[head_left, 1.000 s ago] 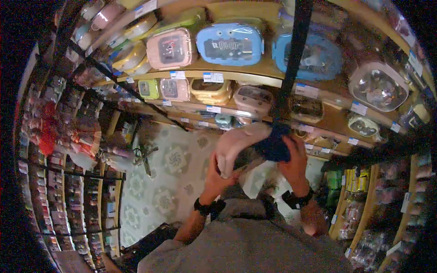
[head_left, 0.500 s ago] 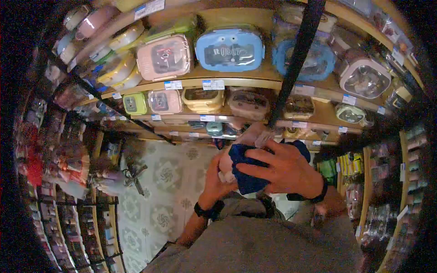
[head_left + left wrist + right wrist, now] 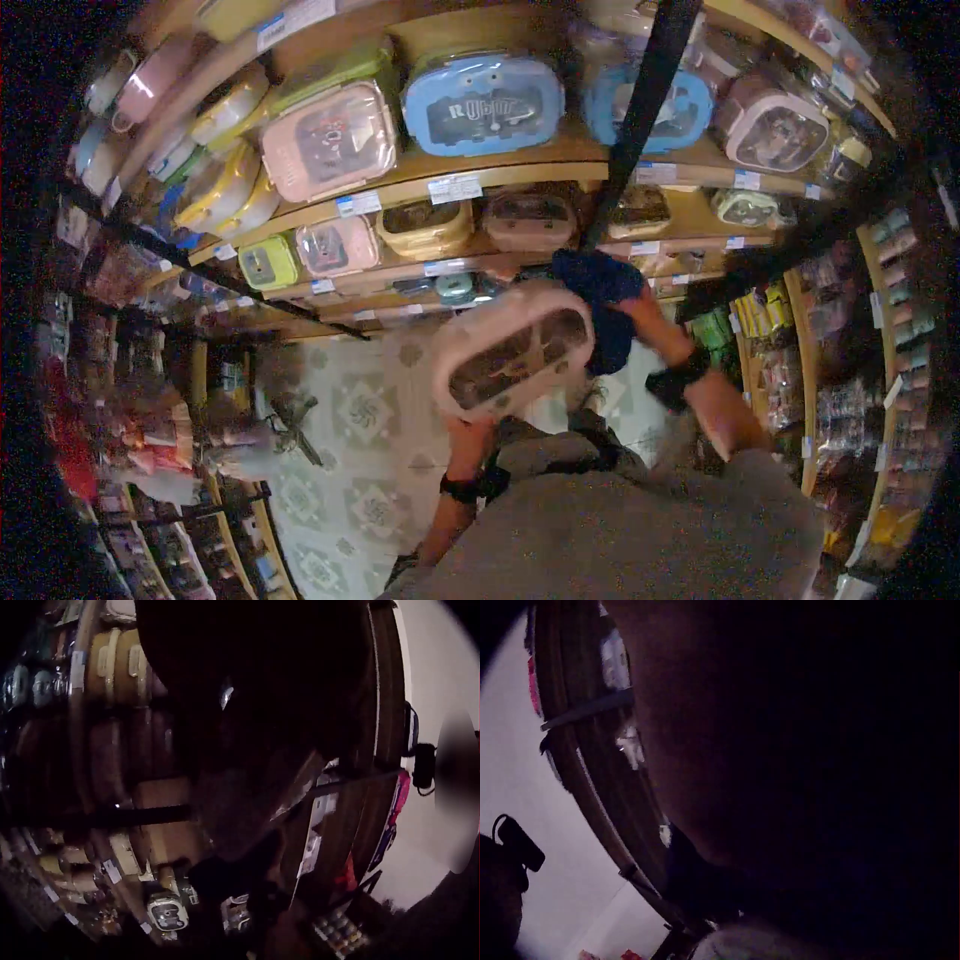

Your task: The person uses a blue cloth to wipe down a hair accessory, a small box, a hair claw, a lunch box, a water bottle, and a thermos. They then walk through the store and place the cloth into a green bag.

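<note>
A pink lunch box (image 3: pixel 520 365) with a dark see-through lid panel is tilted toward the head camera, in front of the body. My left hand (image 3: pixel 470 438) grips it at its lower left end; most of the fingers are hidden behind the box. At the box's right end, my right hand (image 3: pixel 652 325) holds a dark blue cloth (image 3: pixel 598 278), part of which hangs down beside the box. Both wrist views are very dark, with the hands there little more than shadow.
Ahead, a shelf carries a blue lunch box (image 3: pixel 485 105), a pink one (image 3: pixel 330 140) and several others, with price tags (image 3: pixel 455 188) along its edge. A black post (image 3: pixel 645 110) crosses the shelves. Stocked racks flank both sides above a patterned tile floor (image 3: pixel 365 415).
The right hand has moved off the front of the lunch box to its right end, taking the blue cloth along. The box has turned so its lid faces the head camera.
</note>
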`<action>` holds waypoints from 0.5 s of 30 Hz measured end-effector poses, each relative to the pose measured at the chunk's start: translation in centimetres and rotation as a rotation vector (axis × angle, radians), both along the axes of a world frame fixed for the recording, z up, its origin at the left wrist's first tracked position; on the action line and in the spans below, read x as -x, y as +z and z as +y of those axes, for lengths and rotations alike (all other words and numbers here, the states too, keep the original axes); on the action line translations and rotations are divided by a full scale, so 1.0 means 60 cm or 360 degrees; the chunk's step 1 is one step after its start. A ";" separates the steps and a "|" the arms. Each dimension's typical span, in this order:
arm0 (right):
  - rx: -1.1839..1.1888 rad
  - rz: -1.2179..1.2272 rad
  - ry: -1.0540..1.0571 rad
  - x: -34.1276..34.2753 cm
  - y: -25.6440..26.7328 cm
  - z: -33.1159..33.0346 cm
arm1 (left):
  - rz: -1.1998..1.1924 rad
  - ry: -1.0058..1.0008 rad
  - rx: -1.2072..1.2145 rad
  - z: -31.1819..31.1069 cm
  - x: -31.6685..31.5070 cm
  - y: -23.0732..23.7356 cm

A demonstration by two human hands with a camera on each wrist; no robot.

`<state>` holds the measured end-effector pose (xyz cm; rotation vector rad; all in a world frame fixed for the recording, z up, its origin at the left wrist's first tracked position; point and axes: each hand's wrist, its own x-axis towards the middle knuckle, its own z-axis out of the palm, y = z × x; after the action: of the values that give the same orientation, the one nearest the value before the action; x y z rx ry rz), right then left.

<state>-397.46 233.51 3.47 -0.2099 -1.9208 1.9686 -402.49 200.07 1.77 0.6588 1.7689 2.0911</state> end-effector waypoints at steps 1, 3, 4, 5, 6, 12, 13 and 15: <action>0.0466 -0.0038 -0.0120 -0.018 0.032 -0.058 | -0.0559 0.0091 -0.0267 -0.002 -0.014 -0.006; 0.0747 -0.0243 -0.0241 -0.030 -0.002 -0.106 | -0.0928 0.0167 -0.0340 -0.010 -0.012 -0.039; 0.0595 -0.0225 -0.0282 -0.033 -0.009 -0.132 | -0.0745 0.0165 -0.0149 -0.005 0.001 -0.041; 0.0440 -0.0203 -0.0327 -0.032 -0.013 -0.157 | -0.0778 0.0174 -0.0221 0.005 0.002 -0.039; 0.0287 -0.0181 -0.0374 -0.033 -0.019 -0.181 | -0.0887 0.0168 -0.0397 0.018 0.003 -0.019; 0.0174 -0.0051 -0.0208 -0.050 -0.031 -0.217 | -0.1113 0.0255 -0.0965 0.063 0.004 0.050; 0.0198 -0.0129 -0.0050 -0.056 -0.031 -0.218 | -0.1091 0.0275 -0.0938 0.067 0.005 0.053; 0.0365 -0.0276 -0.0033 -0.063 -0.009 -0.217 | -0.1045 0.0299 -0.0869 0.072 0.009 0.057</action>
<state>-393.67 220.49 2.95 -0.4750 -1.7807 2.2195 -403.00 204.42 5.20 -0.1038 0.9350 2.5382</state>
